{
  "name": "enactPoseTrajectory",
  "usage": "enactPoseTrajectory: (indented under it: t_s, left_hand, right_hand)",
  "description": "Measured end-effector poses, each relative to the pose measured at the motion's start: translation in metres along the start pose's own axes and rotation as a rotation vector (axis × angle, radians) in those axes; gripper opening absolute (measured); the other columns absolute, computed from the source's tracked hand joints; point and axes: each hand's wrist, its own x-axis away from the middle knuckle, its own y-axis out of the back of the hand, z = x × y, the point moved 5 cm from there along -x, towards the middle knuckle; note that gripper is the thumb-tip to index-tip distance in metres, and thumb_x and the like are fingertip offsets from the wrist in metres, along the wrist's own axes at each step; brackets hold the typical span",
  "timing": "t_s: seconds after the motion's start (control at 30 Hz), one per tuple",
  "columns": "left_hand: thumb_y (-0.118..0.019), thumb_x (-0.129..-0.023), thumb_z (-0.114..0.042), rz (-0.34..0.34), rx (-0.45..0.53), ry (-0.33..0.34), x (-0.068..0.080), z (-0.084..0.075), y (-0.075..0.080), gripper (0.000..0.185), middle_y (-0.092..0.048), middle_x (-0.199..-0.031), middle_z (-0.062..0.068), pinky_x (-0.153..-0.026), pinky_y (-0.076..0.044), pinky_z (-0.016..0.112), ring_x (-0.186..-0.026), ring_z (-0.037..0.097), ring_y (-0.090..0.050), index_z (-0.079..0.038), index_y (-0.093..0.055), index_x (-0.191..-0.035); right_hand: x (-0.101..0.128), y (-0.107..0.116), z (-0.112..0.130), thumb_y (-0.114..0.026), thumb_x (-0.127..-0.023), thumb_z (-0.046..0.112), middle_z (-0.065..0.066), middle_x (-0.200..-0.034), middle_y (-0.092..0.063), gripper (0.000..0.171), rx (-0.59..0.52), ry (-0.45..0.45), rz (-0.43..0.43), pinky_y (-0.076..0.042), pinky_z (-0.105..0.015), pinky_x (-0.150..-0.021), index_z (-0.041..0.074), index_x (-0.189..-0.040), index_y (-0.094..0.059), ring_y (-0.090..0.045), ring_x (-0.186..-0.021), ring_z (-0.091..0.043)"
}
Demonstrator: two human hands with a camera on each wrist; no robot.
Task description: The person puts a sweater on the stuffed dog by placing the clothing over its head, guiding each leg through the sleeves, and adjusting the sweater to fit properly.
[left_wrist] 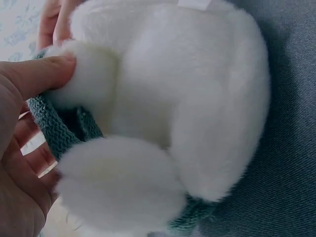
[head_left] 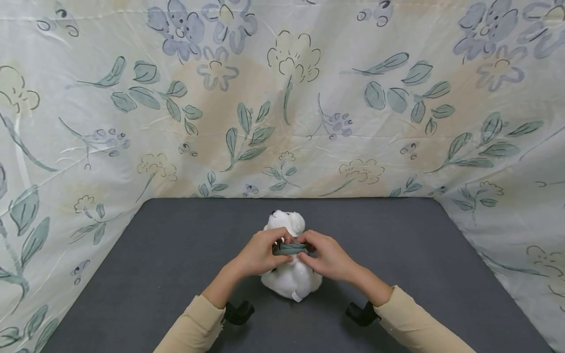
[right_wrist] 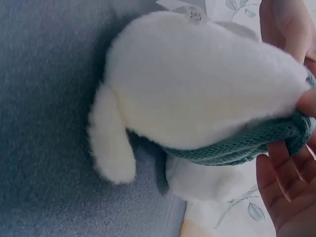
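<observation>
Pinching the teal knitted scarf around the white plush bear, my left hand and right hand were mid-tying, I judged; tightening needed an even pull.

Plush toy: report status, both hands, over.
Left hand and right hand both pinch the knitted teal scarf at the neck. White plush toy sits on the grey table. Nothing in the way.

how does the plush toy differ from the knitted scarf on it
The plush toy is white and fluffy; the knitted scarf is teal and ribbed. The toy is bulky, the scarf a narrow band round it. The left hand and right hand pinch the scarf. Both look soft.
</observation>
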Motion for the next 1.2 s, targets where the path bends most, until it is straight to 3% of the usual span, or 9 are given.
enactPoseTrajectory:
  t_s: [0.07, 0.37, 0.57, 0.73, 0.87, 1.0, 1.1, 1.2]
  left_hand:
    - [-0.076, -0.077, -0.021, -0.013, -0.020, 0.020, -0.002, 0.000, 0.000, 0.025, -0.059, -0.079, -0.008, -0.054, -0.043, 0.019, -0.064, 0.004, -0.053, -0.021, -0.052, -0.085]
    - [-0.077, -0.075, -0.023, -0.151, -0.149, 0.035, -0.005, -0.005, -0.001, 0.028, -0.058, -0.071, -0.007, -0.051, -0.041, 0.017, -0.060, 0.003, -0.051, -0.018, -0.051, -0.083]
    - [-0.077, -0.075, -0.016, -0.235, -0.277, -0.004, -0.008, -0.009, -0.004, 0.027, -0.049, -0.066, -0.009, -0.048, -0.032, 0.016, -0.053, 0.002, -0.039, -0.017, -0.051, -0.083]
    - [-0.074, -0.075, -0.011, -0.281, -0.334, -0.049, -0.009, -0.011, -0.005, 0.024, -0.048, -0.066, -0.009, -0.048, -0.031, 0.016, -0.053, 0.002, -0.037, -0.016, -0.051, -0.080]
    - [-0.075, -0.075, -0.012, -0.266, -0.304, -0.060, -0.009, -0.010, -0.005, 0.023, -0.050, -0.069, -0.008, -0.050, -0.034, 0.017, -0.056, 0.003, -0.040, -0.016, -0.054, -0.083]
    - [-0.077, -0.075, -0.018, -0.195, -0.261, -0.045, -0.009, -0.008, -0.007, 0.027, -0.053, -0.075, -0.007, -0.053, -0.038, 0.018, -0.061, 0.004, -0.044, -0.015, -0.055, -0.088]
    - [-0.077, -0.074, -0.022, -0.133, -0.265, -0.023, -0.011, -0.005, -0.009, 0.032, -0.056, -0.082, -0.006, -0.058, -0.041, 0.019, -0.067, 0.005, -0.046, -0.016, -0.054, -0.095]
    - [-0.077, -0.074, -0.020, -0.116, -0.290, -0.008, -0.012, -0.004, -0.011, 0.034, -0.057, -0.085, -0.006, -0.061, -0.042, 0.021, -0.071, 0.005, -0.048, -0.016, -0.053, -0.097]
  right_hand:
    - [0.000, 0.001, 0.001, -0.063, -0.086, 0.011, 0.007, -0.093, -0.057, 0.015, 0.003, -0.005, -0.021, -0.051, -0.027, -0.065, 0.017, -0.099, -0.058, -0.054, -0.077, -0.004]
    - [0.003, 0.006, 0.002, -0.067, -0.083, 0.009, 0.007, -0.091, -0.056, 0.018, 0.032, 0.037, -0.126, -0.051, -0.028, -0.064, 0.017, -0.096, -0.057, -0.053, -0.076, -0.003]
    - [0.007, 0.009, 0.003, -0.071, -0.080, 0.009, 0.007, -0.089, -0.056, 0.020, 0.101, 0.130, -0.198, -0.049, -0.020, -0.066, 0.016, -0.094, -0.059, -0.056, -0.076, -0.003]
    - [0.008, 0.012, 0.005, -0.076, -0.074, 0.010, 0.010, -0.083, -0.059, 0.021, 0.207, 0.189, -0.253, -0.044, -0.022, -0.066, 0.016, -0.088, -0.062, -0.052, -0.074, -0.005]
    - [0.009, 0.014, 0.004, -0.079, -0.071, 0.013, 0.010, -0.082, -0.061, 0.023, 0.275, 0.196, -0.280, -0.041, -0.024, -0.066, 0.017, -0.087, -0.063, -0.048, -0.074, -0.006]
    - [0.010, 0.015, 0.001, -0.078, -0.072, 0.014, 0.010, -0.085, -0.061, 0.023, 0.282, 0.168, -0.269, -0.043, -0.025, -0.068, 0.017, -0.089, -0.063, -0.051, -0.077, -0.008]
    - [0.010, 0.017, -0.004, -0.078, -0.074, 0.015, 0.010, -0.087, -0.061, 0.022, 0.276, 0.127, -0.270, -0.045, -0.025, -0.069, 0.018, -0.091, -0.063, -0.052, -0.081, -0.008]
    - [0.009, 0.018, -0.006, -0.078, -0.073, 0.015, 0.008, -0.090, -0.060, 0.022, 0.279, 0.116, -0.285, -0.045, -0.026, -0.070, 0.017, -0.090, -0.063, -0.050, -0.083, -0.009]
